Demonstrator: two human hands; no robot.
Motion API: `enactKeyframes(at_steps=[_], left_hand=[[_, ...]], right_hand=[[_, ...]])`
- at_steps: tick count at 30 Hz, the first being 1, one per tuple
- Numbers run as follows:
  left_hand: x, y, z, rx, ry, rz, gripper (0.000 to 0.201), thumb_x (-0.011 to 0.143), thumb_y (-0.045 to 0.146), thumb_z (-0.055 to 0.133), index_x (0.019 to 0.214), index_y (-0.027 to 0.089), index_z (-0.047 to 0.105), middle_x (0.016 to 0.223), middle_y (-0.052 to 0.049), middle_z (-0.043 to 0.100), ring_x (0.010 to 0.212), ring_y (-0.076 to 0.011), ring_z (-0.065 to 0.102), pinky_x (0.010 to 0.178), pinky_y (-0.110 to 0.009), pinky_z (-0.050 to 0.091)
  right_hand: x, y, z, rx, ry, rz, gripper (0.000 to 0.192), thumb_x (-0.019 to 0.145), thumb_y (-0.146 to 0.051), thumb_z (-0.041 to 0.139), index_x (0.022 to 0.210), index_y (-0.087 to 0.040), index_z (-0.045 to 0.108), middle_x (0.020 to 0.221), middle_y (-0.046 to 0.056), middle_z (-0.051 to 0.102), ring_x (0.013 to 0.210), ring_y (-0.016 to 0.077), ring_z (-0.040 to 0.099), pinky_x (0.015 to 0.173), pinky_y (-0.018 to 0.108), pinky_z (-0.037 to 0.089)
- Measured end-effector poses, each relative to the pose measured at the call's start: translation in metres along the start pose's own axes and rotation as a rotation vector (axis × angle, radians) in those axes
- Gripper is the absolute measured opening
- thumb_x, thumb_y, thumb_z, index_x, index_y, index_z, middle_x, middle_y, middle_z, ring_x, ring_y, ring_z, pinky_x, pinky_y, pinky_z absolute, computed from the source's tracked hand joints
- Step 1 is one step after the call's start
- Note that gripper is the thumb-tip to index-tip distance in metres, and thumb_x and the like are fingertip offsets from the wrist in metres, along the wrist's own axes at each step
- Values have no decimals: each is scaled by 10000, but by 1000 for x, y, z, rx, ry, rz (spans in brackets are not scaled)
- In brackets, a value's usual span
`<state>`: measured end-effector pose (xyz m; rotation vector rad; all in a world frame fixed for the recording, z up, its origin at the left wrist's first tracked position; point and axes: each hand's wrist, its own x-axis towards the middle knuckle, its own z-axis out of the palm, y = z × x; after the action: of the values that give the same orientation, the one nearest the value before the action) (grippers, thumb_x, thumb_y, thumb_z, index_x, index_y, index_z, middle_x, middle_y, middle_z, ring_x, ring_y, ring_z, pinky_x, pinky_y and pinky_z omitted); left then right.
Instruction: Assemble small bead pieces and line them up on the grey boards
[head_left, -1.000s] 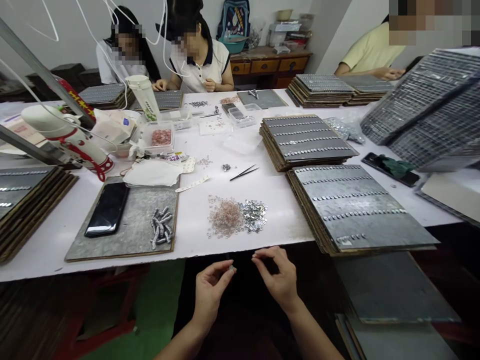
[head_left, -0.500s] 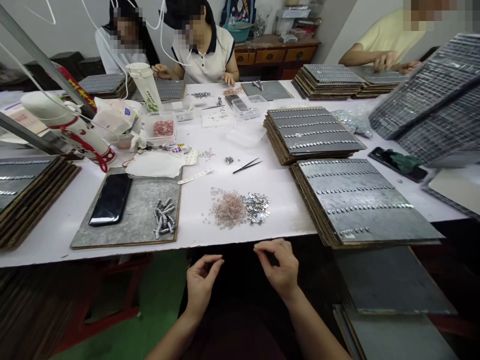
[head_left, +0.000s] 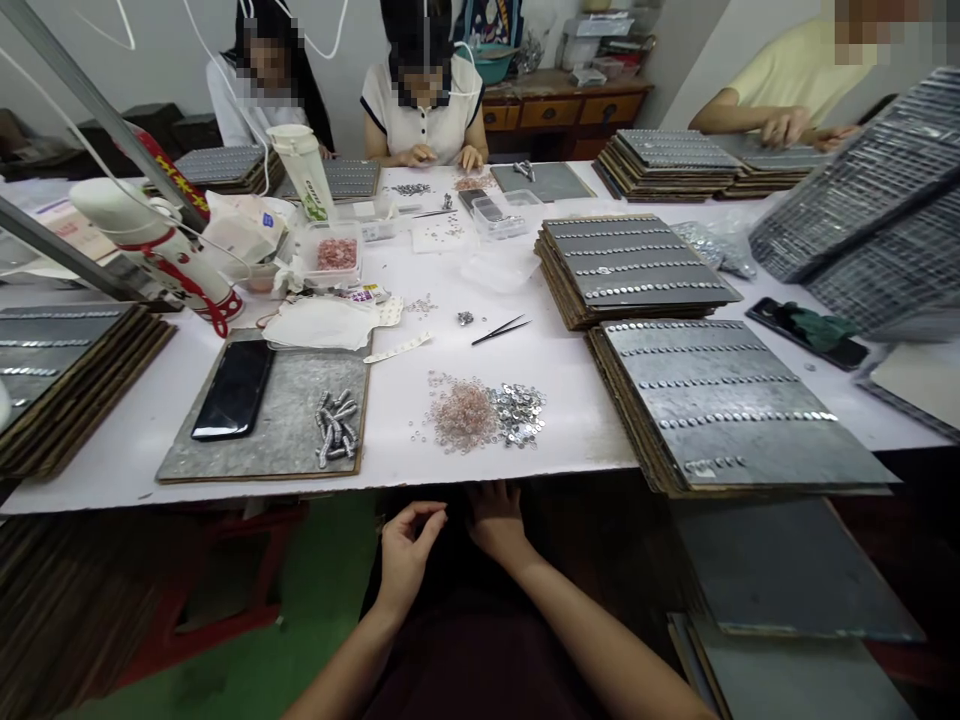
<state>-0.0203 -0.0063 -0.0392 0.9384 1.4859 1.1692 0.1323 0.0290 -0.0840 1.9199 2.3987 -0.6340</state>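
Pinching left hand [head_left: 407, 553]: thumb and finger together; contents unseen.
Right hand [head_left: 496, 522]: fingertips hidden, grip cannot be told.
Pinkish rings [head_left: 461, 415]: tiny, best handled singly, lightly.

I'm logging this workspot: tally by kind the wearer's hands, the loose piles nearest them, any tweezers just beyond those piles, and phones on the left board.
Left hand and right hand: 2
Pink pile and silver pile: 2
Tweezers: 1
Phone: 1
Total: 6
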Motion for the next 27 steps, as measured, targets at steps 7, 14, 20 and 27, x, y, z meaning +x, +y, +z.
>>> enactKeyframes(at_steps=[7,14,20,27], left_hand=[[0,-1,-3,-10,-6,2,209,782,346,695,859,158,744,790,-67,738,759,-199,682,736,-286,532],[0,-2,-5,2,-27,-2,199,786,341,692,853,160,745,816,-78,740,790,-221,684,767,-312,535],[-2,18,4,33,-156,23,199,816,353,659,866,181,745,829,-75,737,798,-223,671,762,-305,518],[-4,31,5,-87,-231,-48,266,833,400,642,732,163,710,693,-36,683,683,-170,606,682,-252,469]], right_hand=[[29,4,4,112,-45,-36,281,787,-205,613,1051,-204,708,1082,141,695,1102,324,569,1007,536,295],[-18,15,-23,440,117,-75,196,876,-326,562,964,-252,721,955,40,722,952,198,655,890,378,488],[-36,2,-54,884,313,-185,118,830,-302,648,887,-236,727,938,58,694,916,189,664,832,332,534],[-37,-9,-65,635,478,-335,201,833,-214,655,987,-326,721,964,26,651,927,174,593,820,341,517]])
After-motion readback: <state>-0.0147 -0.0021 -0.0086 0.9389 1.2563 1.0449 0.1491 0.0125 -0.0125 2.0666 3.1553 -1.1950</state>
